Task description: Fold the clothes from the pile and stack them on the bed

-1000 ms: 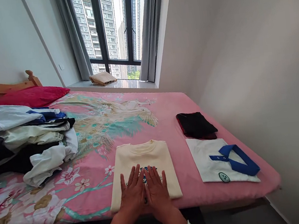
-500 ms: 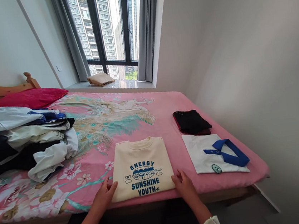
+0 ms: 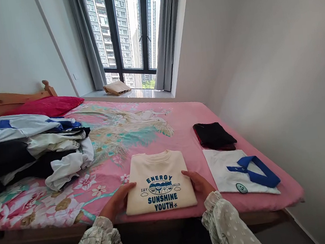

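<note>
Folded shirt (image 3: 159, 181), held at both sides.
Its edges are gripped by the half-closed left hand (image 3: 118, 198) and right hand (image 3: 200, 183), thumbs on top, other fingers mostly hidden.

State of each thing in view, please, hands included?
Cream top: folded, print up
Left hand: at its left edge, thumb on top
Right hand: at its right edge, thumb on top
White polo: folded, lying flat
Black and red clothing: folded
Clothes pile: heaped, unfolded
Curtains: drawn apart
</note>
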The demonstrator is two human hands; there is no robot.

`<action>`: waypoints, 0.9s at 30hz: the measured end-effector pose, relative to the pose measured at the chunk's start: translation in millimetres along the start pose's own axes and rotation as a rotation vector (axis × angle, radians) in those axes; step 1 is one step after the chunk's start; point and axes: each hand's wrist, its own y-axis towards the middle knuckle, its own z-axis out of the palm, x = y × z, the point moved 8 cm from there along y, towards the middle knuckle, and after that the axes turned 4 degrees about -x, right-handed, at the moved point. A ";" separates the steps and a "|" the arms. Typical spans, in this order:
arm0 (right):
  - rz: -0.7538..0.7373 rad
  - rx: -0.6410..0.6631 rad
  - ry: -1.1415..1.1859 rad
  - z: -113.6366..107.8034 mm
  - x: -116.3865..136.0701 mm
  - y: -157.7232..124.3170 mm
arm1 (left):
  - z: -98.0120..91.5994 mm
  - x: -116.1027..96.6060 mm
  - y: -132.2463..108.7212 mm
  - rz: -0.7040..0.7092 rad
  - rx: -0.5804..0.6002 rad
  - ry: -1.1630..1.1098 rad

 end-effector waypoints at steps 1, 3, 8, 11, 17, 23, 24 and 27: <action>0.015 0.019 0.023 0.1 -2.0 0.8 | 2.5 3.9 -2.8 -0.023 0.041 -0.049; 0.034 0.049 0.059 0.0 -7.1 2.2 | 4.1 9.6 -10.7 -0.019 0.087 -0.077; 0.037 0.045 0.109 -4.2 -20.4 3.2 | -15.5 28.4 -48.0 0.184 -0.006 -0.108; 0.036 0.036 0.123 -5.9 -26.2 3.3 | -34.7 59.3 -68.1 0.201 -0.104 -0.057; 0.055 0.019 0.121 -6.2 -30.9 3.6 | -45.4 80.8 -72.0 0.276 -0.144 0.071; 0.056 -0.009 0.120 -6.7 -31.5 0.9 | -38.6 69.8 -65.4 0.250 -0.239 0.242; 0.055 -0.012 0.122 -6.7 -31.4 0.4 | -39.4 69.0 -64.5 0.248 -0.264 0.273; 0.050 -0.030 0.122 -7.1 -31.0 -0.7 | -40.4 70.0 -60.9 0.256 -0.272 0.282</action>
